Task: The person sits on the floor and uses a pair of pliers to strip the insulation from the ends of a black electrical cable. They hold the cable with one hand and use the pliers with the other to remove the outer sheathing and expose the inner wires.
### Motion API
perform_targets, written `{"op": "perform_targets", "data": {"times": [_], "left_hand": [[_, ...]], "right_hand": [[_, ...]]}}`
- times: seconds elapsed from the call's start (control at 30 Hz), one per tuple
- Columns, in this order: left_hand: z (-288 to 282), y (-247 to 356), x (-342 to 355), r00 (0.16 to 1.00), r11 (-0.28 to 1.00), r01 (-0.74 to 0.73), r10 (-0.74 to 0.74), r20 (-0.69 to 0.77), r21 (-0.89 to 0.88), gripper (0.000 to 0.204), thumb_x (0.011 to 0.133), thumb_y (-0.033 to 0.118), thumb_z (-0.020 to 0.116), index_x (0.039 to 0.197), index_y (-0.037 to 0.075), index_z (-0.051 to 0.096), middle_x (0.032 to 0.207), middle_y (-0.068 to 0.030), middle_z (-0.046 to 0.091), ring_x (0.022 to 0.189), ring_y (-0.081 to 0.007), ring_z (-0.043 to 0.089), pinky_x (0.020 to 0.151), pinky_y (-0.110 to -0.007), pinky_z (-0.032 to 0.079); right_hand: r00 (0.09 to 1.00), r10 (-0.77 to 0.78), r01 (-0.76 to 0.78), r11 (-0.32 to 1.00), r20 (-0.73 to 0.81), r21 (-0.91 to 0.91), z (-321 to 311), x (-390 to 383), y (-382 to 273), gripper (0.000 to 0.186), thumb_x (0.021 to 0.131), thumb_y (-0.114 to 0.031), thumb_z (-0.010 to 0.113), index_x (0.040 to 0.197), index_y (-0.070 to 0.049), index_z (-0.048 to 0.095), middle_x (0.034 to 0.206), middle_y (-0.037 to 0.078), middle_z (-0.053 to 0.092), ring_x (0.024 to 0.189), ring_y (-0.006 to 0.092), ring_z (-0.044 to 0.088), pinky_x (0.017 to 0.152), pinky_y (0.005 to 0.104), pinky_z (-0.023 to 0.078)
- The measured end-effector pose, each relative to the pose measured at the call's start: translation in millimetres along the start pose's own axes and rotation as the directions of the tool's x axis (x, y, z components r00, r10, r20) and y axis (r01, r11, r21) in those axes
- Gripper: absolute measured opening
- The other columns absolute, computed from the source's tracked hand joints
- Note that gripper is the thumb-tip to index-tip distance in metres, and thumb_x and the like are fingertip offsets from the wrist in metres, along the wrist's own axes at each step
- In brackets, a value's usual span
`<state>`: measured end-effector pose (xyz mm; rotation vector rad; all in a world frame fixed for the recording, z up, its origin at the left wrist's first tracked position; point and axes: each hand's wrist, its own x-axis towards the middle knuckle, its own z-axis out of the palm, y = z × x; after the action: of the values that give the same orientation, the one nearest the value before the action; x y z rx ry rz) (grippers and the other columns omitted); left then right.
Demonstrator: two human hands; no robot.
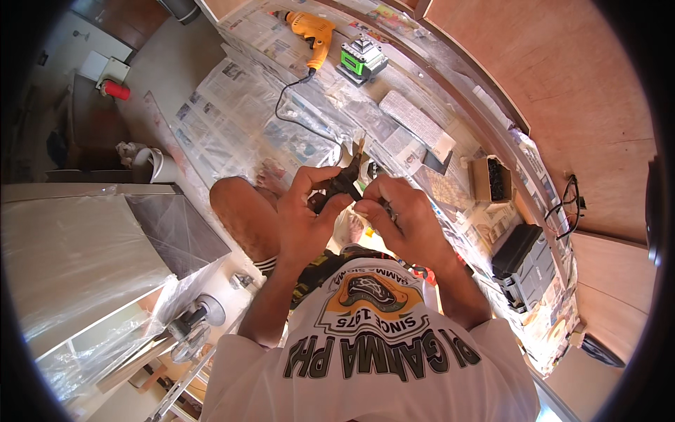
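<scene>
In the head view, my left hand (306, 218) grips a dark tool (341, 183) with a narrow, brass-coloured tip pointing up and away from me. My right hand (404, 214) is closed beside its lower end, thumb and fingertips pinched at or against it; what they hold is mostly hidden. Beyond my hands, a black cord runs from a yellow corded drill (316, 35). A green-and-silver device (362, 62) sits next to the drill on the newspaper-covered surface.
Right of my hands are a cardboard box (481, 179) of dark small pieces, a black case (515, 250) and loose wiring (571, 207) by wooden panels (562, 84). A plastic-covered cabinet (84, 260) stands at left, near a metal machine (200, 316). My bare feet rest below my hands.
</scene>
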<state>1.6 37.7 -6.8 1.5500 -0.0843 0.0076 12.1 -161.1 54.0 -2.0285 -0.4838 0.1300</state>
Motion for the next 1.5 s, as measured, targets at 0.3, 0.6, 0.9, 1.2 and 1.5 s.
{"op": "perform_targets", "data": {"times": [0.3,0.6,0.9,1.2,1.5], "left_hand": [[1.1,4.2,-1.0,0.998,0.927,0.057,-0.063,-0.005,-0.370,0.041,0.091,-0.008,0.076,0.129,-0.002,0.060,0.112,-0.0089,0.072,0.094,-0.0092,0.065,0.072,-0.022,0.052],[3.3,7.0,-7.4,0.985,0.708,0.172,-0.122,0.121,-0.685,0.040,0.091,-0.006,0.078,0.128,-0.003,0.064,0.109,-0.0099,0.074,0.085,-0.0084,0.064,0.069,-0.023,0.050],[4.7,17.8,-17.3,0.969,0.833,0.236,-0.165,0.182,-0.501,0.039,0.088,-0.008,0.077,0.125,-0.002,0.068,0.104,-0.0072,0.072,0.089,-0.0088,0.068,0.072,-0.023,0.057],[-1.4,30.3,-28.9,0.898,0.774,0.427,-0.302,0.321,-0.466,0.049,0.086,-0.003,0.080,0.131,0.000,0.062,0.119,-0.0071,0.068,0.090,-0.0066,0.064,0.076,-0.022,0.055],[-15.6,23.6,-24.4,0.823,0.823,0.531,-0.445,0.353,-0.200,0.046,0.090,-0.001,0.080,0.132,-0.004,0.061,0.118,-0.0101,0.071,0.096,-0.0109,0.069,0.081,-0.026,0.057]], "right_hand": [[0.996,0.077,-0.074,0.995,-0.044,0.067,-2.4,-15.3,3.0,0.015,0.099,-0.013,0.071,0.097,-0.001,0.063,0.075,0.018,0.066,0.066,0.0371,0.065,0.061,0.0435,0.048],[0.995,0.075,-0.072,0.997,-0.069,0.039,3.7,-11.8,34.8,0.011,0.104,-0.009,0.064,0.099,0.000,0.061,0.076,0.012,0.060,0.063,0.0227,0.054,0.062,0.0363,0.046],[0.994,0.110,-0.107,0.980,-0.007,0.170,15.8,-6.9,41.3,0.012,0.097,0.002,0.060,0.108,-0.001,0.057,0.084,0.016,0.066,0.072,0.0325,0.067,0.066,0.0424,0.051],[0.889,-0.300,0.447,0.736,-0.347,0.508,66.4,-1.0,74.4,0.015,0.101,0.004,0.056,0.111,-0.005,0.051,0.093,0.008,0.058,0.081,0.0187,0.055,0.076,0.0327,0.046],[0.990,0.085,-0.071,0.989,-0.110,0.128,59.1,-25.2,64.2,0.030,0.105,-0.006,0.055,0.135,-0.002,0.056,0.118,0.019,0.067,0.112,0.0291,0.067,0.096,0.0385,0.051]]}}
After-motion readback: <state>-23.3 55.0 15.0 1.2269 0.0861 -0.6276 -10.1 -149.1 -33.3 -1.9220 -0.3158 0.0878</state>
